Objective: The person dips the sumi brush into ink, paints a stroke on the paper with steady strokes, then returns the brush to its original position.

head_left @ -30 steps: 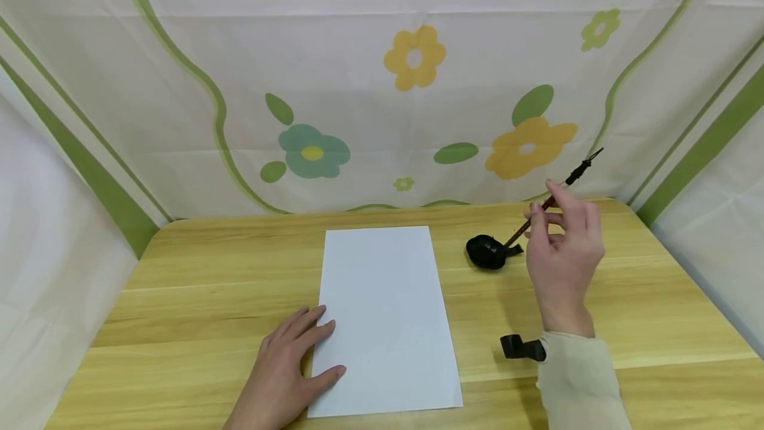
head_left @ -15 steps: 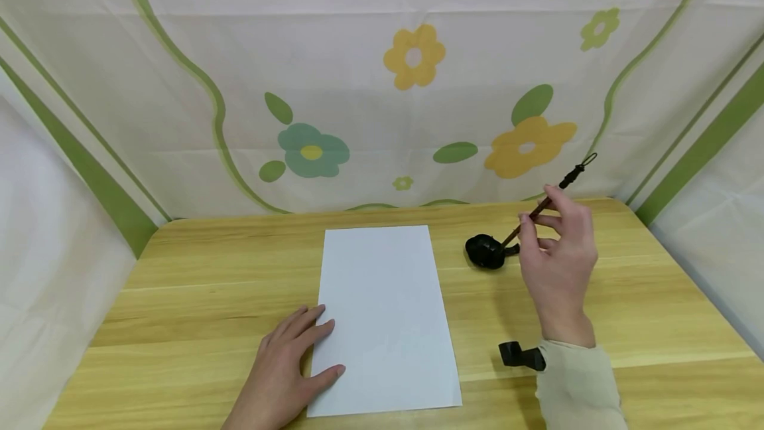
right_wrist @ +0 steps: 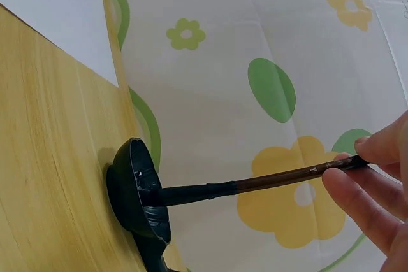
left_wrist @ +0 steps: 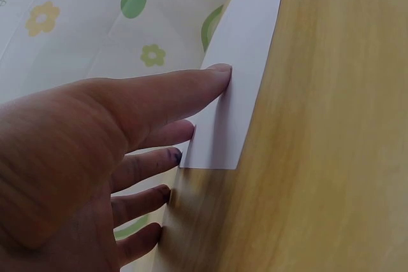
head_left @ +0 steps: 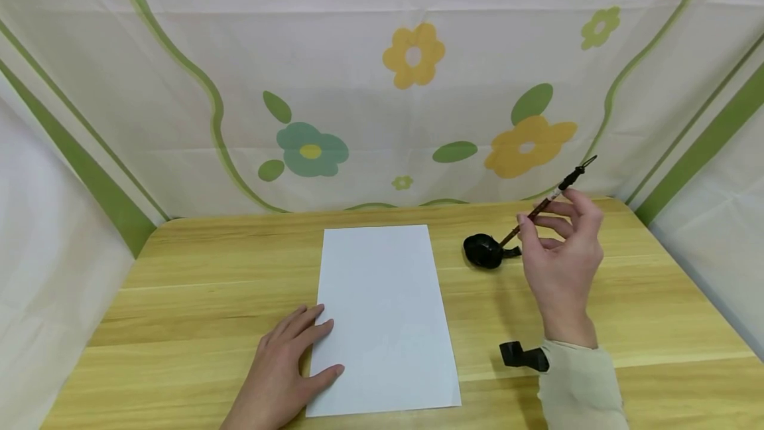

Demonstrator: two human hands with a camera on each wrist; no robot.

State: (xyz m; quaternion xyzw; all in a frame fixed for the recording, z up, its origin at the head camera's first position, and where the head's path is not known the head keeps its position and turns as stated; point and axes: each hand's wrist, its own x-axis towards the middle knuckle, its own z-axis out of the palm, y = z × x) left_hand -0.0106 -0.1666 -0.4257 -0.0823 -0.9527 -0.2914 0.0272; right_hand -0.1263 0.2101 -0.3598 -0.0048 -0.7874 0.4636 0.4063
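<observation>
My right hand pinches a brown writing brush near its upper end, thumb against fingertips. The brush slants, its black lower part inside a small black ink dish and its hanging loop up to the right in the head view. Bristles are hidden within the dish. My left hand lies with fingers spread on the left edge of a sheet of white paper, thumb and fingertips on the sheet. In the left wrist view, dark smudges mark some fingertips. The paper bears no marks.
Paper and dish rest on a wood-grain table. A white curtain with printed flowers hangs behind the table and along its sides. A black strap piece juts from my right sleeve.
My right hand has shifted slightly left and down, then slightly back right, its fingers changing position on the brush. The brush stays in the ink dish. The left hand has stayed in place.
</observation>
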